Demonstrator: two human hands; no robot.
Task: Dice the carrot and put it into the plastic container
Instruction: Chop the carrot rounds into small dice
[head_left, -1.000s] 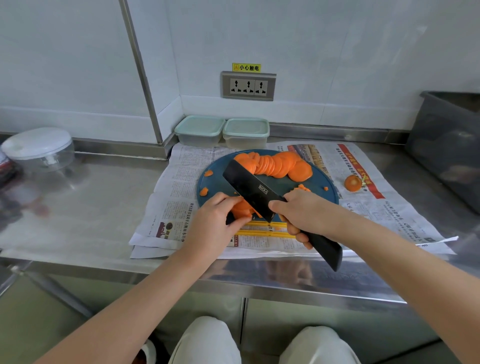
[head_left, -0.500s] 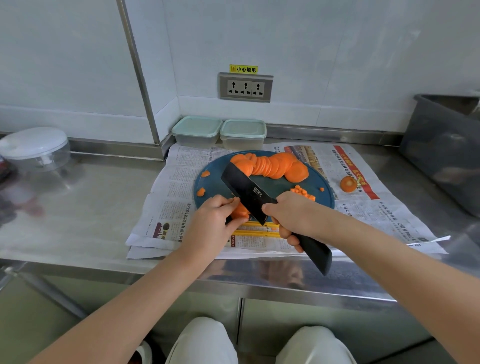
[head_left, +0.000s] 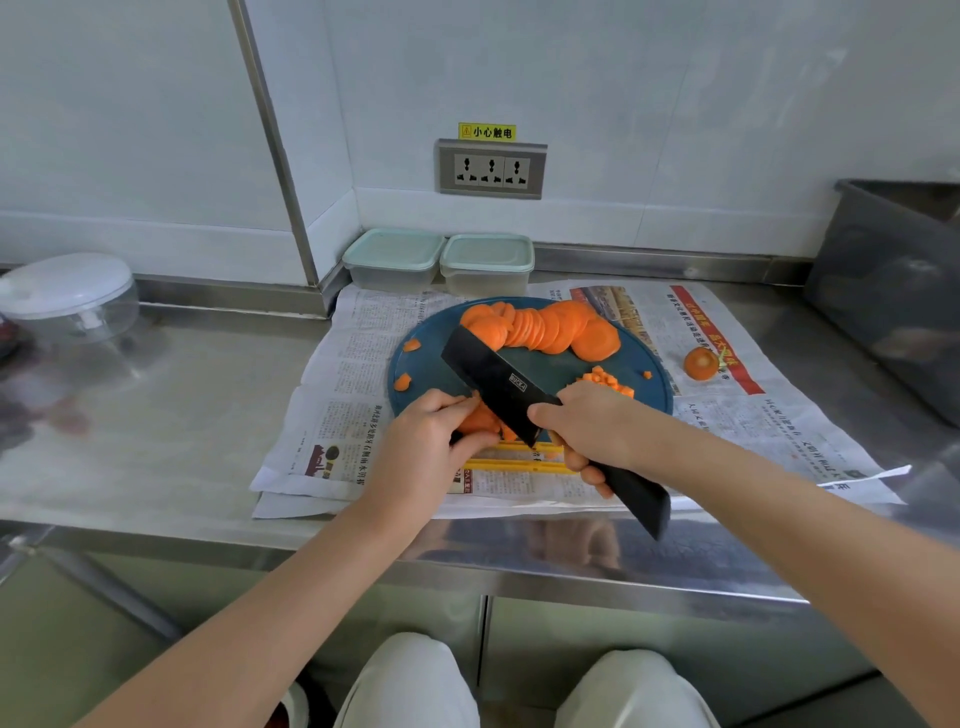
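A round blue cutting board (head_left: 431, 364) lies on newspaper. A fanned row of orange carrot slices (head_left: 545, 330) runs along its far edge, and a small heap of diced carrot (head_left: 605, 382) sits at its right. My right hand (head_left: 587, 431) grips the black knife (head_left: 498, 382), blade pointing away to the left. My left hand (head_left: 423, 441) pinches a stack of carrot pieces (head_left: 480, 418) at the board's near edge, right beside the blade. Two lidded plastic containers (head_left: 395, 257) (head_left: 488, 262) stand by the wall behind the board.
A carrot end (head_left: 700, 364) lies on the newspaper (head_left: 343, 374) right of the board. A clear round container with a white lid (head_left: 67, 301) stands far left. A dark grey bin (head_left: 893, 291) fills the right edge. The steel counter's front edge runs below my hands.
The blade has shifted slightly between frames beside the carrot stack, which my left hand still holds. The heap of diced carrot at the board's right now shows more clearly.
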